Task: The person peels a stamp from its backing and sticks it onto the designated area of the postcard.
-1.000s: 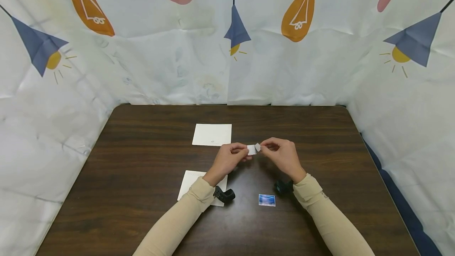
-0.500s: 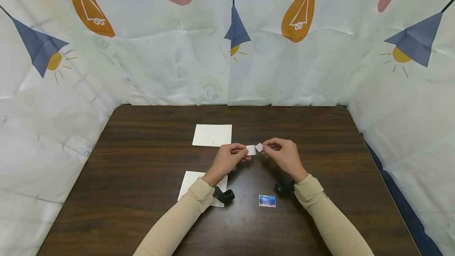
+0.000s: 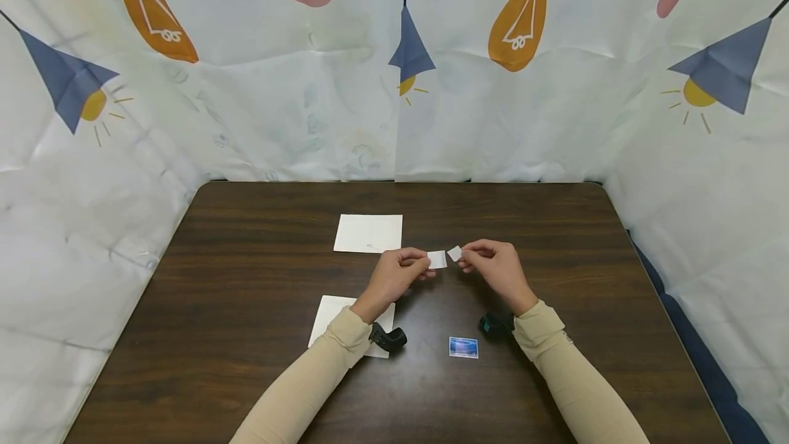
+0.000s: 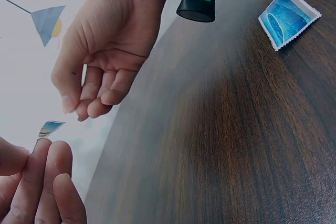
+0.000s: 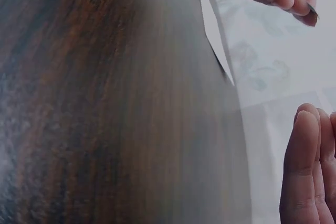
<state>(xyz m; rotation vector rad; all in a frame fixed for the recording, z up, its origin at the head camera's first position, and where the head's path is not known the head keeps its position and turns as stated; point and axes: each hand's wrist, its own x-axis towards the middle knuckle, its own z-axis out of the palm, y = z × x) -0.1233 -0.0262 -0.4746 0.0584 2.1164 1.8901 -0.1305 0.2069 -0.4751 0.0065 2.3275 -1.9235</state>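
Note:
My left hand (image 3: 394, 275) pinches a small stamp (image 3: 437, 260), whose white back shows in the head view. In the left wrist view a serrated edge and part of a picture show on this stamp (image 4: 51, 128). Just to the right, my right hand (image 3: 496, 267) pinches a smaller white paper piece (image 3: 455, 253) by its right side. A narrow gap lies between the two pieces. Both hands are held above the table. On the tabletop, below and between the wrists, lies a blue picture stamp (image 3: 464, 347) with a white serrated border.
A white card (image 3: 368, 233) lies beyond my left hand. Another white card (image 3: 329, 312) is partly covered by my left forearm. The dark wood table (image 3: 246, 273) meets a printed white curtain (image 3: 345, 122) at its back and sides.
My right hand has shifted slightly right with the white paper piece, widening the gap to the stamp in my left hand. The left hand has stayed almost still.

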